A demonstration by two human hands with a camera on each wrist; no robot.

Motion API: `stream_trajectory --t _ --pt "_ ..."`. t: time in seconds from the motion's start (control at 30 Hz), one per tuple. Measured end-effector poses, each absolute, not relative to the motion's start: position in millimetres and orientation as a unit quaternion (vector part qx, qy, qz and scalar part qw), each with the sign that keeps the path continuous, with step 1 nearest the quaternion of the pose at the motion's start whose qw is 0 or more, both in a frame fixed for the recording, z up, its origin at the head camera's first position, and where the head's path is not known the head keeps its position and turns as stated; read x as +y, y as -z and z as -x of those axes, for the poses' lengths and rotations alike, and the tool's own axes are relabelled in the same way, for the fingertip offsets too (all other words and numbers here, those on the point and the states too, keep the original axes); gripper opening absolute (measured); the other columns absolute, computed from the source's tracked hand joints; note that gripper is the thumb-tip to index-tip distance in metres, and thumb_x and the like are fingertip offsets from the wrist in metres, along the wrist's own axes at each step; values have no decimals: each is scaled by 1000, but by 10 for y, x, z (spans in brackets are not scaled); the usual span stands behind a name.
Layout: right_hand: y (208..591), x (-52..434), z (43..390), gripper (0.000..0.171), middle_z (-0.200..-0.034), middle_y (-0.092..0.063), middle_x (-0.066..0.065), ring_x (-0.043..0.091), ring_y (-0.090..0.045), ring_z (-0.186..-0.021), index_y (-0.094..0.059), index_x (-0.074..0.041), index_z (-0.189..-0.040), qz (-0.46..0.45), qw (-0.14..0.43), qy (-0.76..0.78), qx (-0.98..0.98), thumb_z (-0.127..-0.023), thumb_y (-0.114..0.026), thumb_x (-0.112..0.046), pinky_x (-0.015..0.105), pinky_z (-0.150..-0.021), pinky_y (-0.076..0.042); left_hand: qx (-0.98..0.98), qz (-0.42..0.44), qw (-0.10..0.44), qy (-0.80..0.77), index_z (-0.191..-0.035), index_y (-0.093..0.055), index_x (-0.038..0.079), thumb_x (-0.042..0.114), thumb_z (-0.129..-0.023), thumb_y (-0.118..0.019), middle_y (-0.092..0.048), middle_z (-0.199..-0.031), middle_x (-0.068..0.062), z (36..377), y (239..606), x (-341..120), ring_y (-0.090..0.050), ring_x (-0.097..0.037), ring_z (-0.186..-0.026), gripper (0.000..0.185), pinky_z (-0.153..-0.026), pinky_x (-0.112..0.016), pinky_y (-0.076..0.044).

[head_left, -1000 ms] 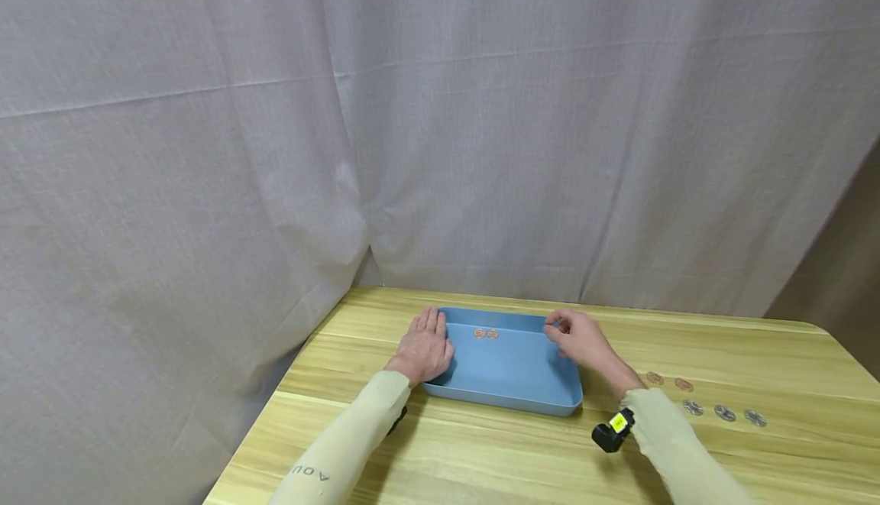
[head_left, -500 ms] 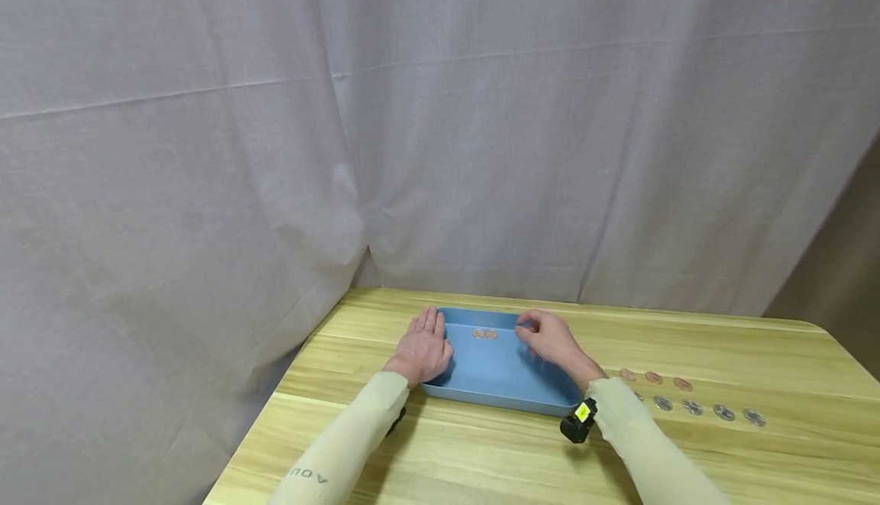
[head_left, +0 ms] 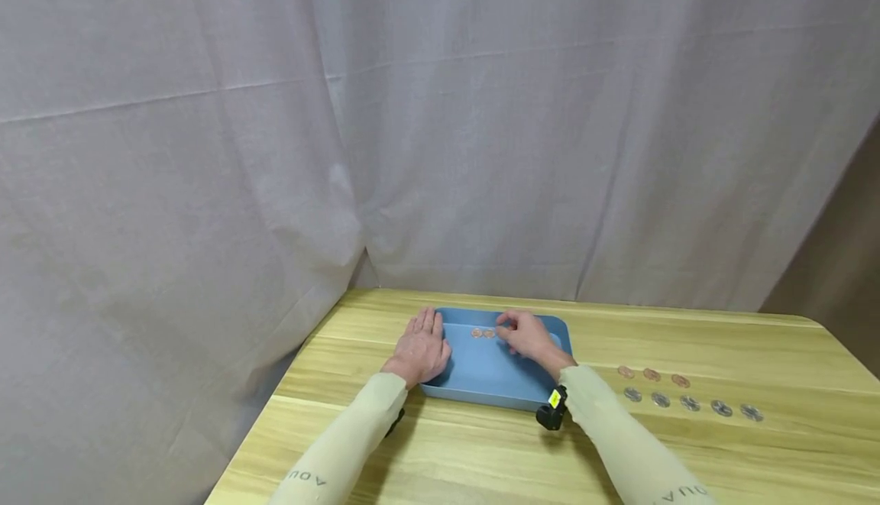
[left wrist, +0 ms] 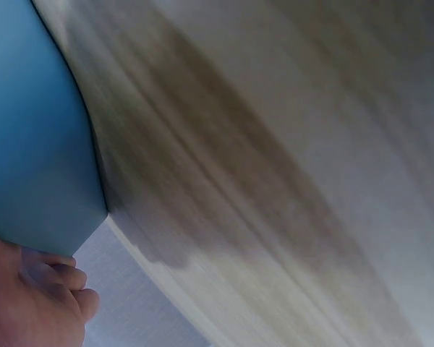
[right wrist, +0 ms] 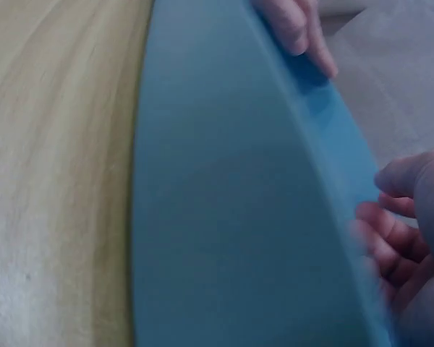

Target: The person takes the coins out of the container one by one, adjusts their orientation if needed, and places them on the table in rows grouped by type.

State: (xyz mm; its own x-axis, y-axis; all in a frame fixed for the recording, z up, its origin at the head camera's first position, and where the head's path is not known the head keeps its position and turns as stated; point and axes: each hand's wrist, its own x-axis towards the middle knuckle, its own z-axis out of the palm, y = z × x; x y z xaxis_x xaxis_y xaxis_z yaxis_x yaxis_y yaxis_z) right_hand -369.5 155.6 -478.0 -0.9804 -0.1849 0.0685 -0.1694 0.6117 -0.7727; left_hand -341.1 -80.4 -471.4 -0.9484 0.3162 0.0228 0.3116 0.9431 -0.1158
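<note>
The right hand (head_left: 528,335) has been carried from the blue tray's (head_left: 481,383) right rim to the two copper coins (head_left: 483,333), fingers curled, grip unclear; the left hand (head_left: 421,349) is kept flat against the tray's left rim.

Both forearms in pale yellow-green sleeves reach forward, the left hand (head_left: 421,350) lying flat, palm down, fingers straight and together, while the right hand (head_left: 525,335), just to its right, has its fingers curled with the fingertips drawn together.

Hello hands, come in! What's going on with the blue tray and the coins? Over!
Left hand flat on blue tray's left edge. Right hand inside tray, fingers curled beside two copper coins; coin in grip unclear. More coins wait on table. Nothing blocking.
</note>
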Motion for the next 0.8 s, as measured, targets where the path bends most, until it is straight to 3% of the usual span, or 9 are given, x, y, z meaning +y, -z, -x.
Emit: stream_trajectory --t 0.37,0.6,0.8 --pt "4918 1465 3787 26 -69 -63 2 13 -55 -48 -71 -9 -111 93 2 406 909 -91 -68 -26 26 -47 -45 -984 163 28 -57 -155 -23 3 36 -103 -25 -20 -164 -16 3426 4728 -817 -18 -28 -153 62 -124 -40 -21" --pt "4911 1405 3791 23 -97 -72 3 13 -56 -74 -75 -14 -108 105 -17 330 938 -90 -70 -29 28 -63 -43 -984 161 30 -64 -155 -23 3 36 -103 -25 -20 -164 -16 3408 4728 -815 -17 -28 -153 62 -124 -40 -21" --pt "4916 1391 3797 21 -103 -72 5 16 -55 -75 -76 -16 -104 99 -13 323 941 -90 -70 -29 29 -65 -43 -984 160 25 -70 -156 -23 3 37 -103 -25 -19 -164 -15 3402 4734 -802 -17 -27 -153 62 -124 -40 -21"
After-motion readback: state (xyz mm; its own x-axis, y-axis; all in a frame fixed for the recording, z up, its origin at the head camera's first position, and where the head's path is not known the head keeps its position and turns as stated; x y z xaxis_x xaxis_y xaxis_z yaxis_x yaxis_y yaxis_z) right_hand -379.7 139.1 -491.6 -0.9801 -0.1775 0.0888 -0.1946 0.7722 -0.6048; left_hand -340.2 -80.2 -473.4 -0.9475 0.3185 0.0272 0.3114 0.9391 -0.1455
